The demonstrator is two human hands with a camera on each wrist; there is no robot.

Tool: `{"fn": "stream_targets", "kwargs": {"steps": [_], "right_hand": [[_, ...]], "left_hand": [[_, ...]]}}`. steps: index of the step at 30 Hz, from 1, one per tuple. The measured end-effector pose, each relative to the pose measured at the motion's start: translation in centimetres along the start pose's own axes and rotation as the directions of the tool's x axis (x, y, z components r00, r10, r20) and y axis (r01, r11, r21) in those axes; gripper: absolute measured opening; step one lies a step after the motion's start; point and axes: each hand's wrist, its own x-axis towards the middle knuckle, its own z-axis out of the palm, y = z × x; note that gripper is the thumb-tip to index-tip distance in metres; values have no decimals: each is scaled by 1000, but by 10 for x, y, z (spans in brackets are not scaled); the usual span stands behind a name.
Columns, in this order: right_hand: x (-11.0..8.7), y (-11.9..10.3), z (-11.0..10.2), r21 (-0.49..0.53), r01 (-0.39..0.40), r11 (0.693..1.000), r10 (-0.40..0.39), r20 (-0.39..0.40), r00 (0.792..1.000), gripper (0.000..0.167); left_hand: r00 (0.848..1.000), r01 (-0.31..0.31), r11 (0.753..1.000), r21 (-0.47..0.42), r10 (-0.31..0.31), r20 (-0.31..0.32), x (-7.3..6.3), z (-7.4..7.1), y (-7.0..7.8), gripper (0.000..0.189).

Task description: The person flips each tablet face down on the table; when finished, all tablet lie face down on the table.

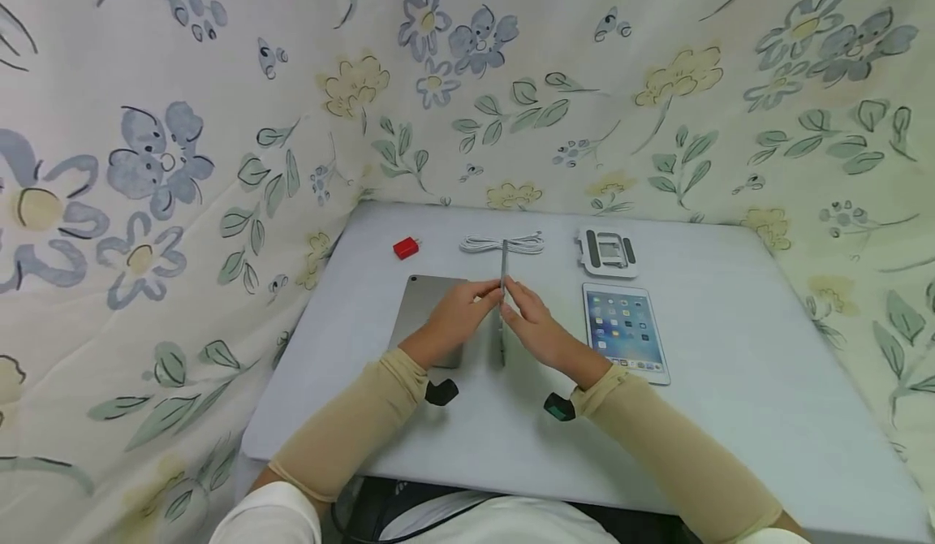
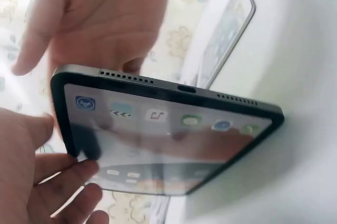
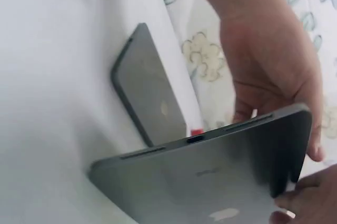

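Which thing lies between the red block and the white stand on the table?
In the head view, the coiled white cable lies between the red block and the white stand, with the upright tablet partly hiding its middle.

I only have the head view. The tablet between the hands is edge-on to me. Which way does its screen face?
Observer: The upright tablet has its screen toward the left hand; the left wrist view shows app icons on it.
Operator: Anything on its back?
Observer: Yes, a pale logo, seen in the right wrist view on the side toward the right hand.
Operator: And the short edge nearest the person?
Observer: A port sits mid-edge, between two rows of speaker holes, clear in the left wrist view.
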Motion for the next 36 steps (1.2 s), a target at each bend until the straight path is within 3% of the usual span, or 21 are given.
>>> {"fn": "stream_targets", "kwargs": {"steps": [3, 6, 10, 12, 16, 19, 23, 29, 31, 33, 36], "right_hand": [[5, 5, 9, -10, 1, 1000, 0, 72, 997, 68], [7, 17, 17, -65, -68, 996, 75, 117, 990, 70], [0, 42, 17, -187, -190, 964, 213, 113, 970, 73], [-3, 52, 16, -227, -199, 953, 226, 101, 969, 72], [-10, 60, 12, -248, -186, 951, 208, 64, 976, 70], [-15, 63, 8, -259, -200, 945, 219, 43, 975, 69], [-21, 66, 2, -281, -224, 933, 242, 29, 970, 72], [-31, 72, -5, -274, -250, 928, 264, 15, 964, 72], [-33, 74, -6, -270, -252, 929, 267, 17, 964, 71], [-34, 76, -7, -290, -256, 922, 272, 13, 962, 70], [-37, 79, -9, -340, -241, 909, 256, 1, 967, 70]], "left_hand": [[997, 43, 997, -59, -46, -63, -6, -9, -7, 52], [990, 73, 995, -73, -81, -120, -14, -17, -17, 46], [981, 95, 994, -59, -103, -166, -17, -17, -26, 39], [975, 127, 991, -31, -131, -179, -19, -16, -31, 37], [970, 200, 978, 60, -189, -151, -18, -8, -41, 37], [974, 215, 965, 151, -200, -106, -16, 1, -46, 37], [978, 206, 948, 242, -197, -61, -13, 14, -44, 38], [982, 187, 936, 299, -188, -26, -9, 24, -40, 35], [984, 170, 921, 351, -175, -16, -9, 27, -38, 32], [987, 142, 889, 436, -159, 2, -8, 29, -36, 28], [993, 67, 803, 593, -114, 41, -6, 33, -32, 19]]}}
